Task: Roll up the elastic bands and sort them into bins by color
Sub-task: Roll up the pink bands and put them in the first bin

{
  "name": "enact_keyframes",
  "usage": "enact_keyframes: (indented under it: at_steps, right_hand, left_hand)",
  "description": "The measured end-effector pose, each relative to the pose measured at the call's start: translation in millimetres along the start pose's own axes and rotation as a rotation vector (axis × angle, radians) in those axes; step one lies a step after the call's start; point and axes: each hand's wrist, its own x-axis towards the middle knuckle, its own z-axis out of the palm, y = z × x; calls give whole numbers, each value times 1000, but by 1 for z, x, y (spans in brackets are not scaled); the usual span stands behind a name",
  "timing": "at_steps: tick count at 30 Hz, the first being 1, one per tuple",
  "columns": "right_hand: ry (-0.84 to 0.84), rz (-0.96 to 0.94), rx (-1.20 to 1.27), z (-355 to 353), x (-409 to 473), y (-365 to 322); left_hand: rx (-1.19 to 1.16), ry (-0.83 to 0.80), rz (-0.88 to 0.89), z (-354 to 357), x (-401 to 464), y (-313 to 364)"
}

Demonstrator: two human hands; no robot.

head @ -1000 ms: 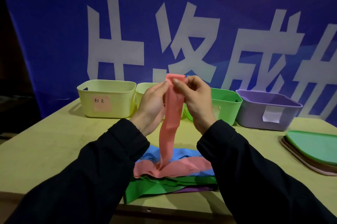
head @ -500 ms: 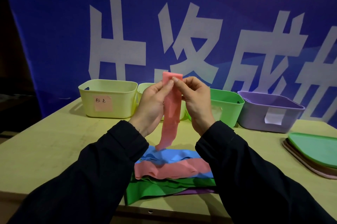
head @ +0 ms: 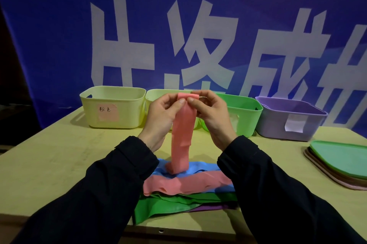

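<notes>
The left hand (head: pixel 161 116) and right hand (head: pixel 211 116) each pinch the top end of a pink band (head: pixel 181 134), which hangs down to the pile of bands (head: pixel 184 190) on the table (head: pixel 59 154), before the bins (head: pixel 113 107).

A pale wooden table (head: pixel 49 164) stood before a blue banner (head: pixel 59 25) printed with large white characters. At the table's right edge lay a stack of flat lids (head: pixel 341 164) — green on top, brown and pinkish beneath.
</notes>
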Motion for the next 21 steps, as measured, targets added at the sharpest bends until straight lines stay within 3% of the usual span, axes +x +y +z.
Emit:
enact_keyframes:
  at_steps: [15, 21]
  right_hand:
    - [-51, 9, -54, -3, 1, -2]
    - [-27, -77, -59, 1, -1, -3]
  left_hand:
    - [1, 49, 76, 5, 0, 1]
    - [-40, 113, 81, 9, -1, 7]
